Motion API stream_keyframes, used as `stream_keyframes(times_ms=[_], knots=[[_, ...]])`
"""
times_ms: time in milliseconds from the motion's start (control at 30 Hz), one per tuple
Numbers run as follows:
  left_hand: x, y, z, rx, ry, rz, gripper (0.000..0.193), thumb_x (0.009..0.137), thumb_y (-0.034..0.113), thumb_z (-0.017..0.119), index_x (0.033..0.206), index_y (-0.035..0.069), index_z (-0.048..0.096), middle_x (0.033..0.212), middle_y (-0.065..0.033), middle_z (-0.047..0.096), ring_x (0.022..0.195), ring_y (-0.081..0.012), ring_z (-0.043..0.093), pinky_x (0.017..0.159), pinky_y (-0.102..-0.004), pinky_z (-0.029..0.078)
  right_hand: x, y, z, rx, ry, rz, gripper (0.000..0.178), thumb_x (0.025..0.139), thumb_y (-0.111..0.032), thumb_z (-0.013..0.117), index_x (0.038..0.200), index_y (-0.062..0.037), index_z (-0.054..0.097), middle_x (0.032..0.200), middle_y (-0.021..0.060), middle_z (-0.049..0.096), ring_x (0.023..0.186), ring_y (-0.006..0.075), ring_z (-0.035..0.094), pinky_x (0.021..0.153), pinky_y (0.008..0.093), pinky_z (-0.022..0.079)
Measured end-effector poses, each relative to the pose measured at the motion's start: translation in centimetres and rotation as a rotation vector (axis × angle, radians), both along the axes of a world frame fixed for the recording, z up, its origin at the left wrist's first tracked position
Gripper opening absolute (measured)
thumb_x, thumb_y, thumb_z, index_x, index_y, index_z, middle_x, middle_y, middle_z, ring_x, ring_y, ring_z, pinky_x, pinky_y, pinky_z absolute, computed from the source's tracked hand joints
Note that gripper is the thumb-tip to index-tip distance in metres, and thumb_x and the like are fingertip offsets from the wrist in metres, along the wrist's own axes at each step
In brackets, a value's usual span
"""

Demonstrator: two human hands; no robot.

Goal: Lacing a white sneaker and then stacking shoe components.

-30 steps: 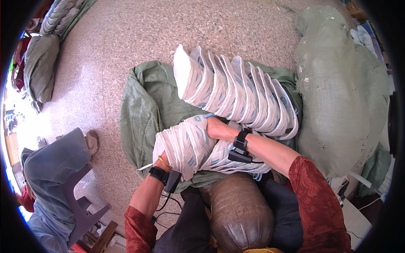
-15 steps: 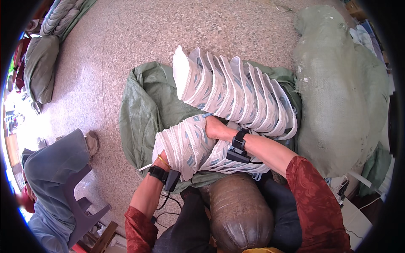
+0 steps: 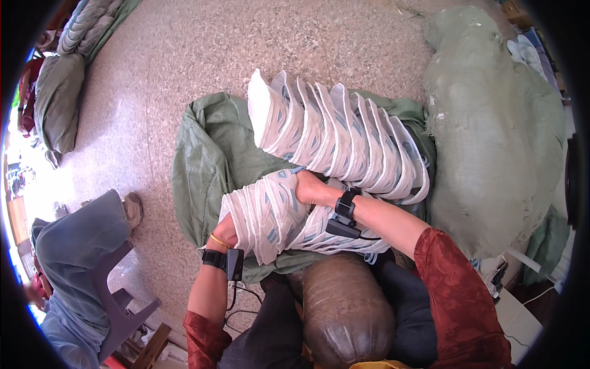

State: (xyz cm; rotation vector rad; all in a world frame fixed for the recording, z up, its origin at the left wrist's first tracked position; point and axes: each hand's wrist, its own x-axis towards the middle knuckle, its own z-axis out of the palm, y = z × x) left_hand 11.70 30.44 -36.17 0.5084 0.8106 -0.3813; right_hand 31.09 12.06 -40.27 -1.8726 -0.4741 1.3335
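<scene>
A nested bundle of white shoe uppers (image 3: 263,209) with blue trim lies in front of me on green woven sacking (image 3: 200,160). My left hand (image 3: 226,232) reaches into the bundle's left end and holds it, fingers hidden by the white fabric. At the bundle's far right side, my right hand (image 3: 312,189) grips it with its fingers tucked down out of sight. More uppers (image 3: 322,230) continue to the right beneath my right wrist. Just beyond, a longer row of nested white uppers (image 3: 335,135) slants across the sacking, touching neither hand.
A bulging green woven sack (image 3: 485,135) stands at the right. Between my legs is a brown rounded object (image 3: 347,301). On the left a person in jeans (image 3: 80,240) sits on a purple stool (image 3: 114,295). Another filled sack (image 3: 59,101) lies at far left.
My left hand has shifted slightly up and left, its wrist turning, and the bundle's left end lies smoother over it. My right hand keeps its grip. The whole view has moved slightly.
</scene>
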Motion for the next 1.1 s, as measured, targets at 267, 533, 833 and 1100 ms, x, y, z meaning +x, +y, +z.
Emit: stream_keyframes(times_ms=[267,533,833,1100], knots=[[-2.2,0.0,1.8,0.179,0.025,0.108,0.039,0.108,0.015,0.048,0.144,0.000,0.052,0.139,-0.0156,0.063,0.122,-0.0275,0.065,0.103,-0.0403,0.055,0.2,1.1,3.4,-0.046,0.053,0.001,0.067,0.081,0.002,0.063,0.145,0.0059,0.047,0.137,0.0247,0.061,0.127,0.0316,0.060,0.106,0.0336,0.046],[-0.4,-3.5,7.6,0.868,0.001,0.007,0.060,0.085,0.017,0.083,0.128,-0.005,0.048,0.117,-0.0182,0.067,0.109,-0.0238,0.067,0.090,-0.0364,0.055,0.2,0.4,3.2,-0.021,0.118,-0.104,0.063,0.080,0.004,0.067,0.141,0.0065,0.052,0.134,0.0209,0.064,0.125,0.0285,0.060,0.106,0.0317,0.045],[0.5,-3.9,6.5,1.238,0.016,-0.193,0.085,0.065,0.018,0.098,0.128,-0.006,0.046,0.118,-0.0178,0.066,0.104,-0.0240,0.067,0.090,-0.0360,0.057,-0.8,0.7,2.1,0.116,0.054,-0.113,0.050,0.080,-0.004,0.073,0.129,0.0019,0.064,0.127,0.0172,0.069,0.119,0.0254,0.064,0.101,0.0331,0.049],[1.1,-5.6,7.9,1.476,0.054,-0.246,0.088,0.060,0.031,0.101,0.119,-0.006,0.046,0.107,-0.0186,0.067,0.100,-0.0256,0.067,0.085,-0.0390,0.055,-1.2,0.5,1.3,0.145,0.103,-0.145,0.047,0.079,-0.002,0.068,0.126,0.0013,0.065,0.122,0.0173,0.071,0.117,0.0254,0.065,0.099,0.0342,0.049]])
